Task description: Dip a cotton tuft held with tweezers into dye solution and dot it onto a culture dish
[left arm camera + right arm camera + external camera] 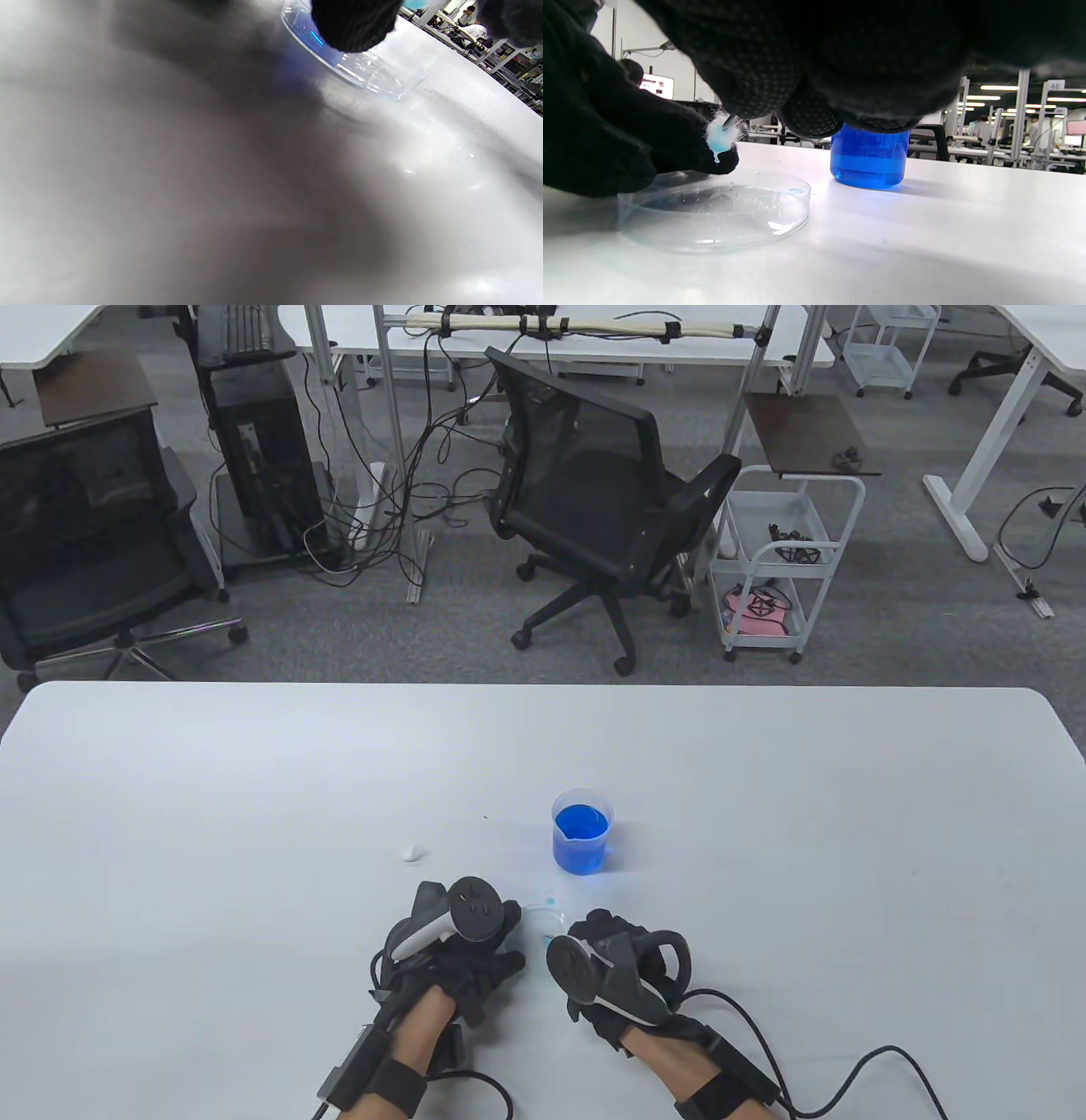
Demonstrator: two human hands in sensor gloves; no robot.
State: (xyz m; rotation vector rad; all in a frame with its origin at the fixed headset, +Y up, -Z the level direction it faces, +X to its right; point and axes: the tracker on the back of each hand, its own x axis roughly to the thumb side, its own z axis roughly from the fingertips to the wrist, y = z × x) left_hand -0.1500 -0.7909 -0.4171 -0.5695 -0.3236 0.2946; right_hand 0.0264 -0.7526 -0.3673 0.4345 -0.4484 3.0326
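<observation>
Down on the white worktop (254,780), both gloved hands sit close together over a clear culture dish (712,212). From the right wrist view, the right hand (615,976) has its fingers (806,114) curled together around tweezers, of which only the metal tip (729,122) shows. That tip clamps a cotton tuft (720,136), pale blue and dripping, hanging just above the dish's far-left rim. The left hand (462,959) rests on the dish's left edge, its fingers (683,144) touching the rim just behind the tuft; whether they grip it I cannot tell. Beyond the dish, apart from it, stands a beaker of blue dye solution (582,830). A spare white tuft (412,851) lies left of the beaker.
</observation>
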